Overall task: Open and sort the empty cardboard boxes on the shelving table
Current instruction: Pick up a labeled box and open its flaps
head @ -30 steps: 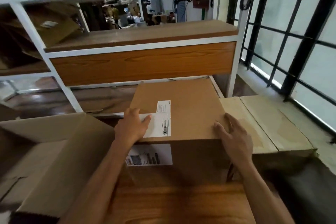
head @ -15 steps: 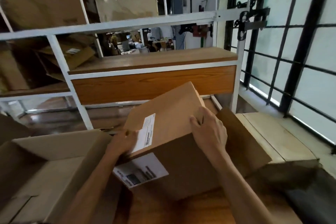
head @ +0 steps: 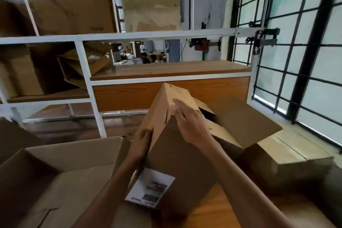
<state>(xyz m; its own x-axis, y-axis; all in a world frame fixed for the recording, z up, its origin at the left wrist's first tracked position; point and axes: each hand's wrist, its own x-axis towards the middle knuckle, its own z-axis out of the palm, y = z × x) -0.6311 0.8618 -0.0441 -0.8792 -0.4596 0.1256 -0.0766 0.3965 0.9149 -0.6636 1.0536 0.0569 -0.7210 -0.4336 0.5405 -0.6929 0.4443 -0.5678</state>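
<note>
A brown cardboard box (head: pixel 177 168) with a white shipping label (head: pixel 150 188) on its near face is tipped up steeply over the wooden table (head: pixel 212 213), one edge pointing toward the shelf. My left hand (head: pixel 143 141) grips the box's left edge. My right hand (head: pixel 188 120) lies over the raised top edge with fingers stretched along it. A flap (head: pixel 242 118) of the box hangs open to the right, with a dark gap behind my right hand.
A large open box (head: pixel 61 172) sits at the left. A closed taped box (head: pixel 288 155) stands at the right beside a barred window (head: pixel 299 57). The white-framed shelf (head: pixel 166 69) behind holds more cardboard boxes (head: pixel 70 15) at left and on top.
The box has been tipped from lying flat to standing steeply on edge. My right hand moved from its right side up onto the raised top edge, and a flap has swung open at right.
</note>
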